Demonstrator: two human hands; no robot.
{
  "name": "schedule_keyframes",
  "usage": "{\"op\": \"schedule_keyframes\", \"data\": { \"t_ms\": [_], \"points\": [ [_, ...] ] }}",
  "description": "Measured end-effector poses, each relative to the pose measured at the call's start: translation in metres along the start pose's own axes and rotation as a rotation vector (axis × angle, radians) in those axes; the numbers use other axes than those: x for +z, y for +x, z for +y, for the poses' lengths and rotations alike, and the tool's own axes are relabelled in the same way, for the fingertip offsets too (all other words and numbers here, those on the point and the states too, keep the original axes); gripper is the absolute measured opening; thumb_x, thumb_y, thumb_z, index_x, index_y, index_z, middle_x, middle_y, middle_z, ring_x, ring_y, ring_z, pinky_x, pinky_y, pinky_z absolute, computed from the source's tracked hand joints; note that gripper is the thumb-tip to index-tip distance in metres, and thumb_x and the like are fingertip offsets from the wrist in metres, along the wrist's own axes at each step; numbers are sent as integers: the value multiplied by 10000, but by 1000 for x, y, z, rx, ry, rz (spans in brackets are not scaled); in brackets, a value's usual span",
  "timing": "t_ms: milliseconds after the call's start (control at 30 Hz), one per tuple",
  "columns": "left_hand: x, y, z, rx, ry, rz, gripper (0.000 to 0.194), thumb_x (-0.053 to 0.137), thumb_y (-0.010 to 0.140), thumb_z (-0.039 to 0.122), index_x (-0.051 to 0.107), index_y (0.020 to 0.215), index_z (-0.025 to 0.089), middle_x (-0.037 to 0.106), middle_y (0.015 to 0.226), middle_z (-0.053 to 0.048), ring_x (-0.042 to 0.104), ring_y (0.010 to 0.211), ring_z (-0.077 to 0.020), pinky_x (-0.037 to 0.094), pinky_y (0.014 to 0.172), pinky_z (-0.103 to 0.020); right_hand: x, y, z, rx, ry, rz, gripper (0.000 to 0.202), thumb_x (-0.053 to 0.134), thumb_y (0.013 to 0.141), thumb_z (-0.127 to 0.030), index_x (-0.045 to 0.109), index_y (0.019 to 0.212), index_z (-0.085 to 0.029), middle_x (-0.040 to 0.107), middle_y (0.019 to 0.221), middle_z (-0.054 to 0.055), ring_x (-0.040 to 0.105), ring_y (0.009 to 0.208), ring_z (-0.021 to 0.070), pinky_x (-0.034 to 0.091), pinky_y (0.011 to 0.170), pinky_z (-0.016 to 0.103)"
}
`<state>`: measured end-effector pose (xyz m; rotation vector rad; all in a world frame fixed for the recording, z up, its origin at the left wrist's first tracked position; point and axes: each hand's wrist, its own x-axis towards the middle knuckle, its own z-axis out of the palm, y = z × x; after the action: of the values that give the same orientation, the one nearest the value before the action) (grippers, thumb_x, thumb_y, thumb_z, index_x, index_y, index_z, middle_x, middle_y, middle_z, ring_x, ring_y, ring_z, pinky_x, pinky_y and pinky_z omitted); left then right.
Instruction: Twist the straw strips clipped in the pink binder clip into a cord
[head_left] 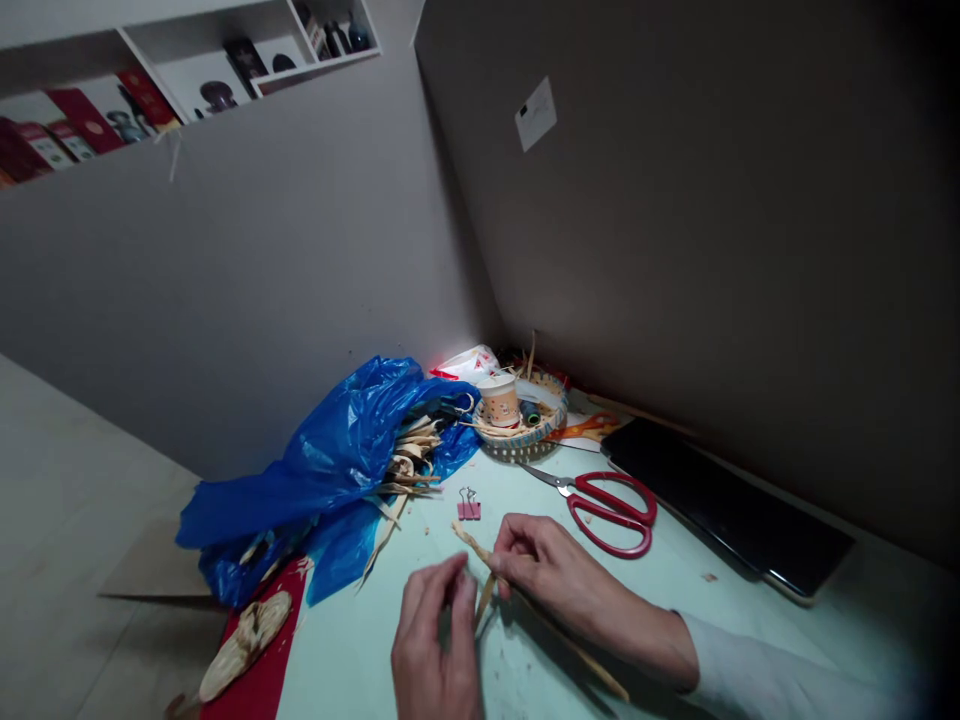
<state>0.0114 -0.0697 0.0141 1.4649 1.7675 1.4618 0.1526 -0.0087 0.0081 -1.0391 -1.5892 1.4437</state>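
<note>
A thin tan strip of dried plant fibre (470,541), twisted at its upper end, is pinched between the thumb and fingers of my right hand (536,562). Its long tail passes under that hand toward the lower right, and a shorter piece hangs down between the hands. My left hand (439,632) is just left of this piece, its fingers bent and close together; whether they hold anything cannot be made out. A pink binder clip (469,509) lies above the hands. Red-handled scissors (613,512) rest to the right, blades slightly apart.
A blue plastic bag (330,450) with fibre strips (412,455) spilling out is at the left. Behind are a woven basket (517,440) with thread spools and a dark flat device (720,505). A woven sandal-shaped piece (247,645) lies on red material at the lower left.
</note>
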Motion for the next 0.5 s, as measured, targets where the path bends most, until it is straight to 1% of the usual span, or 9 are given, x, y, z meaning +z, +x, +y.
{"op": "schedule_keyframes", "data": {
  "t_ms": [67, 100, 167, 200, 267, 367, 500],
  "points": [
    [3, 13, 5, -138, -157, -75, 211, 679, 775, 325, 760, 918, 192, 702, 1019, -96, 613, 1022, -267, 446, 889, -303, 3, -1, 0, -1, 20, 28, 201, 534, 863, -318, 564, 738, -163, 640, 654, 11, 537, 612, 134, 372, 560, 225],
    [6, 18, 6, -239, -246, -127, 243, 698, 756, 330, 757, 933, 174, 715, 1017, -100, 621, 1025, -270, 455, 892, -309, 4, -1, 0, 0, 24, 45, 214, 528, 871, -328, 563, 737, -165, 636, 657, 10, 541, 614, 135, 374, 562, 227],
    [13, 24, 8, -414, -424, -236, 292, 736, 719, 336, 746, 938, 143, 739, 946, -102, 652, 955, -266, 483, 851, -315, 5, -2, -1, -1, 18, 80, 238, 521, 883, -347, 565, 735, -166, 639, 670, 13, 552, 626, 138, 383, 575, 232],
    [16, 25, 9, -481, -500, -281, 310, 756, 701, 341, 739, 935, 136, 744, 909, -100, 661, 911, -258, 494, 821, -311, 6, -2, -1, -1, 9, 95, 250, 519, 887, -357, 565, 732, -166, 643, 676, 17, 558, 634, 142, 390, 586, 235],
    [21, 27, 10, -545, -611, -345, 323, 789, 671, 345, 733, 909, 136, 741, 876, -92, 658, 855, -233, 498, 782, -289, 7, -1, 0, 7, -12, 124, 275, 520, 890, -379, 563, 721, -166, 654, 682, 27, 571, 644, 150, 397, 599, 243],
    [25, 29, 9, -577, -667, -358, 296, 824, 643, 333, 726, 850, 145, 722, 827, -65, 628, 769, -170, 485, 718, -235, 8, 2, 6, 19, -29, 144, 281, 497, 905, -378, 571, 735, -166, 668, 683, 33, 593, 648, 158, 399, 600, 246],
    [28, 30, -3, -632, -676, -275, 355, 868, 577, 378, 676, 757, 140, 663, 701, -14, 560, 603, -95, 438, 574, -181, 10, 3, 13, 20, -86, 126, 249, 495, 902, -331, 593, 744, -166, 676, 689, 36, 609, 674, 166, 403, 603, 241]
  ]
}}
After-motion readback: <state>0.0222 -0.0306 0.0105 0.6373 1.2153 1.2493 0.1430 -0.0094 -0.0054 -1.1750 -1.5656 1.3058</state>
